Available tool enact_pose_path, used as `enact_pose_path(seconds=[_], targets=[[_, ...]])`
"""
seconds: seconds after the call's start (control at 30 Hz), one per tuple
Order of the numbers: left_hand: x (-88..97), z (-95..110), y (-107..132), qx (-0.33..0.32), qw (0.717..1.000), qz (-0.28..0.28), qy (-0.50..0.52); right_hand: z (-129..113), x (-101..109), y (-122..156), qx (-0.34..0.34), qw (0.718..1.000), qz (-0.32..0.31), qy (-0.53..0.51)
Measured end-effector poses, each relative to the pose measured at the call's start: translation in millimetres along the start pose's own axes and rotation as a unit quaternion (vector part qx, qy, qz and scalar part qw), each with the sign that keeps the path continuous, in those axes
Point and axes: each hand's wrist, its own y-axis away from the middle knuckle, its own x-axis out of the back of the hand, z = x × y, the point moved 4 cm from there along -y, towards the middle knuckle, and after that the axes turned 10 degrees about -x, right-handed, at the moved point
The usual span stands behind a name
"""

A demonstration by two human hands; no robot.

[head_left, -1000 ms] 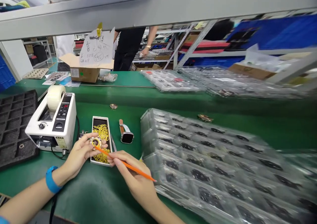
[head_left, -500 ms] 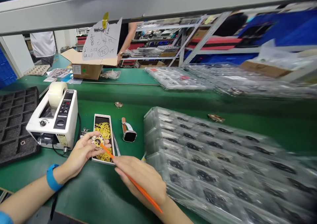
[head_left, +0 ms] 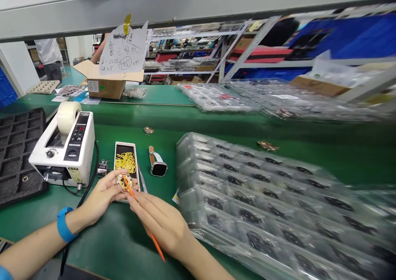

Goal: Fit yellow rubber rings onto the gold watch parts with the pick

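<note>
My left hand [head_left: 107, 192], with a blue band on its wrist, pinches the rim of a round gold-coloured watch case [head_left: 120, 182]. Pen-like in my right hand [head_left: 159, 218] is a thin orange stick tool [head_left: 157, 247], its tip touching the inside of the case. Both hands are over the near end of a white box [head_left: 115, 156] of yellow rings [head_left: 126, 163], hiding part of it. Whether the tip has picked anything up is too small to tell. A smartwatch [head_left: 159, 169] with a brown and pale strap lies right of the box.
On the left stand a white tape dispenser [head_left: 83, 148], a small metal counter [head_left: 103, 168] and a black foam tray [head_left: 18, 160]. Stacked clear plastic trays [head_left: 247, 201] of dark parts fill the right. Two gold-coloured parts lie behind. A cardboard box [head_left: 105, 89] sits on the back ledge.
My right hand has moved left and down, and the orange tool stands steeper over the watch case. The metal counter shows more now. A person behind the paper has shifted left.
</note>
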Motion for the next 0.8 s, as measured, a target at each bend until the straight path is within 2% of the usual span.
enact_pose_path(seconds=[0.1, 0.17, 0.23, 0.33, 0.47, 0.57, 0.8], targets=[[1.3, -0.2, -1.1, 0.006, 1.000, 0.014, -0.012, -0.6, 1.8, -0.9, 0.011, 1.000, -0.007, 0.003], [2.0, 0.5, -2.0, 0.002, 0.999, 0.024, -0.024, 2.0, 7.3, -3.3, -0.026, 0.999, 0.019, -0.026], [1.9, 1.5, -2.4, -0.004, 0.999, 0.028, -0.031, 7.9, 14.3, -5.0, -0.105, 0.990, 0.063, -0.068], [0.5, 2.3, -2.0, 0.000, 0.999, 0.023, -0.040, 18.7, 22.0, -2.6, -0.235, 0.954, 0.130, -0.132], [-0.2, 2.7, -1.5, 0.006, 0.998, 0.025, -0.060, 28.8, 20.1, 4.3, -0.346, 0.903, 0.148, -0.207], [0.0, 3.4, -1.2, -0.005, 0.996, 0.026, -0.084, 31.5, 17.4, 6.8, -0.372, 0.885, 0.151, -0.234], [0.1, 3.3, -0.5, -0.014, 0.991, 0.011, -0.132, 29.7, 15.4, 5.7, -0.359, 0.889, 0.135, -0.251]])
